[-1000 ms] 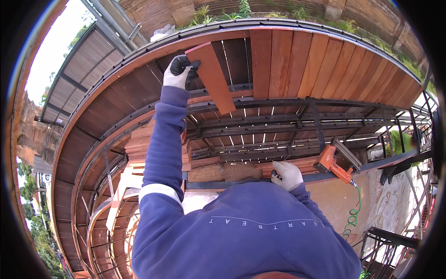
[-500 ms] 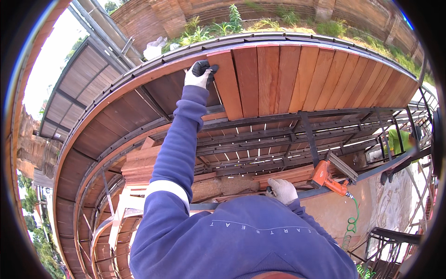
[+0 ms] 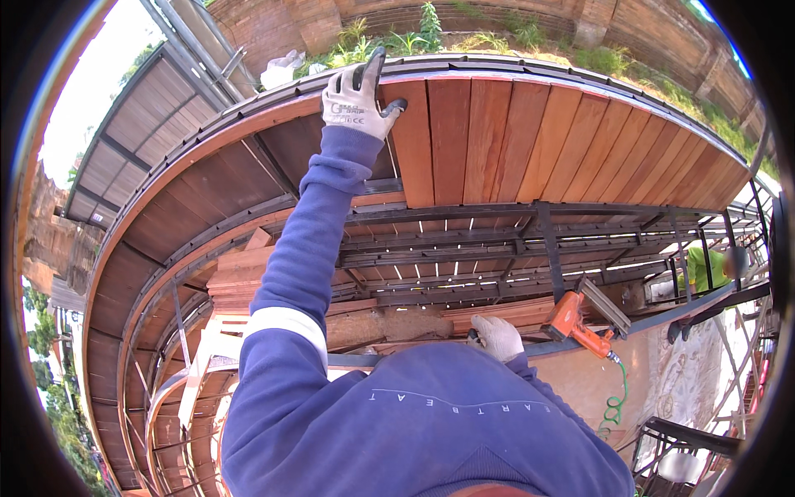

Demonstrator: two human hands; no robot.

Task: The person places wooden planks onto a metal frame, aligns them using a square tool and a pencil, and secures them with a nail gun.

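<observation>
My left hand point(image 3: 358, 98), in a white work glove with dark fingertips, is at the far end of the leftmost reddish wooden board point(image 3: 411, 149). Its index finger stretches over the dark outer rim, and the thumb is spread onto the board's end. That board lies beside a row of similar boards point(image 3: 530, 141) across a curved dark metal frame. Close to my body, my right hand point(image 3: 498, 338), also gloved, is by the front rail point(image 3: 542, 346); its fingers are mostly hidden. Right of it, an orange nail gun point(image 3: 575, 323) with a green coiled hose point(image 3: 614, 406) rests at the rail.
Stacked boards point(image 3: 240, 277) are at the left, near a curved run of dark panels point(image 3: 215, 186). Below the boards pass dark metal beams point(image 3: 447, 244). A person in a bright green top point(image 3: 705, 269) is at the far right. A brick wall point(image 3: 480, 16) stands beyond.
My left hand has opened from a curled grip and reached farther out over the rim. The gap between the leftmost board and its neighbour has narrowed. My right hand stays by the rail.
</observation>
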